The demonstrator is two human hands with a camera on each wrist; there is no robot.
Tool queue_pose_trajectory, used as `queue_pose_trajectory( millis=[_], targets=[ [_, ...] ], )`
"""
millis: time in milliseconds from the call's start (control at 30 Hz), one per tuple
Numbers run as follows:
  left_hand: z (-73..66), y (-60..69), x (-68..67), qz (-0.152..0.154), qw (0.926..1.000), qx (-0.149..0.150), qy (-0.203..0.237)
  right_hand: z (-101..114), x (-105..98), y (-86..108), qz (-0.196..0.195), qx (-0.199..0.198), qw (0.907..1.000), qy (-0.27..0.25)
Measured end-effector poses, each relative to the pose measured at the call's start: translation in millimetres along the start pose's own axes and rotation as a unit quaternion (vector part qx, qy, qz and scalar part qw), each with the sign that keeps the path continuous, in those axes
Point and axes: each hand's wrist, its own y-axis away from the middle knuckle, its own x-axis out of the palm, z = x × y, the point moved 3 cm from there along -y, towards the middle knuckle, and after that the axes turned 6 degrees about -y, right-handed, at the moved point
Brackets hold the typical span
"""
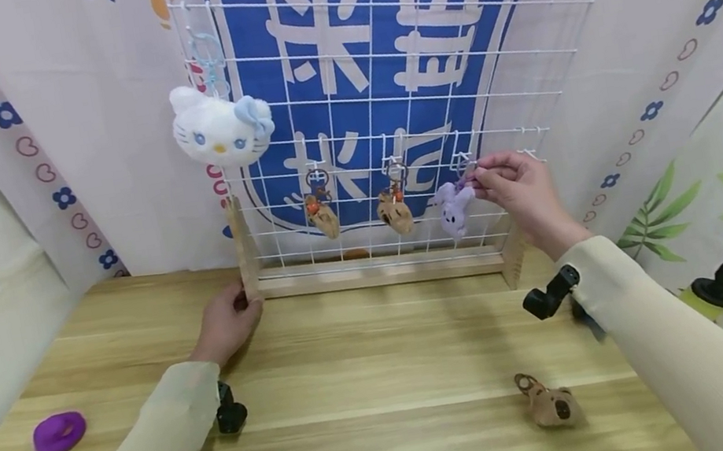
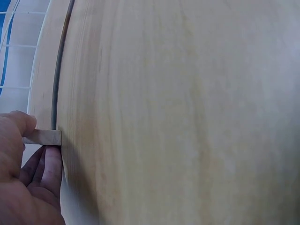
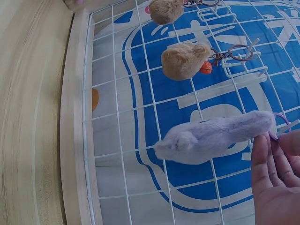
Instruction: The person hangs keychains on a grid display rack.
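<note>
At the right side of a white wire grid rack [image 1: 407, 94], my right hand [image 1: 520, 187] pinches the purple ring of a lavender plush keychain [image 1: 452, 210]. In the right wrist view the ring meets the tip of a white hook [image 3: 288, 125]; whether it is fully on the hook I cannot tell. My left hand [image 1: 223, 324] grips the wooden end piece [image 2: 44, 137] of the rack's stand, thumb on one side and fingers on the other. Left of the lavender plush hang two brown plush keychains, one in the middle [image 1: 395, 212] and one further left [image 1: 323, 217].
A white plush cat head [image 1: 224, 130] hangs at the rack's upper left. On the table [image 1: 359, 385] lie a brown koala keychain [image 1: 555, 407] at the front right and a purple ring-shaped item [image 1: 59, 433] at the left. A patterned cloth hangs behind the rack.
</note>
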Motion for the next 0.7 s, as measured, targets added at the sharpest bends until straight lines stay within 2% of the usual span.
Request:
queue_pose_trajectory(
  millis=[167,467,700],
  targets=[
    [-1.8,0.7,1.0,0.005,1.0,-0.003,0.001,-4,-3,1.3,0.003,0.006,1.0,0.003],
    [-2.3,0.2,-0.5,0.006,1.0,-0.004,-0.001,-6,-10,4.4,0.02,0.014,0.9987,-0.045],
    [-2.0,-1.0,0.5,0.005,1.0,-0.002,-0.002,-10,-22,17.7,0.03,0.024,0.9992,-0.014]
  ],
)
